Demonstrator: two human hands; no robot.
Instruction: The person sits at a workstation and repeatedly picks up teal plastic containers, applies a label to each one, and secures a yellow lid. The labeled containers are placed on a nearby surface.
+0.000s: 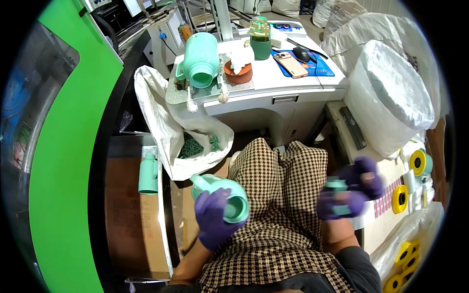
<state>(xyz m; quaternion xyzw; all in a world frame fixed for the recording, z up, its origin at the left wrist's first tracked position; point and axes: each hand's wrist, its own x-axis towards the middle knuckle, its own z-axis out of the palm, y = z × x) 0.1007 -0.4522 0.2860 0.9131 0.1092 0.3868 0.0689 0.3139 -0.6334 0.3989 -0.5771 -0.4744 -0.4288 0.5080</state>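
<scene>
My left hand [215, 217], in a purple glove, is closed round a mint-green plastic jug body [237, 209] with a side handle, its round opening facing me. My right hand [349, 195], gloved in the same purple, is over the right of my lap and smeared by motion. A small mint-green piece [336, 184] shows between its fingers; its exact kind is too blurred to tell. Left of my knees, another mint-green jug body [148, 176] lies in a cardboard box [129, 215]. A white sack [207, 158] with green plastic scraps [190, 148] stands open near my left hand.
Ahead, a white desk [312, 90] holds a mint-green jug [201, 61], a red-brown bowl [238, 73], a bottle [260, 39], a phone [291, 65] and a mouse [301, 54]. At right are a large white bag [386, 102] and yellow rings [399, 198]. A green machine panel [63, 161] stands left.
</scene>
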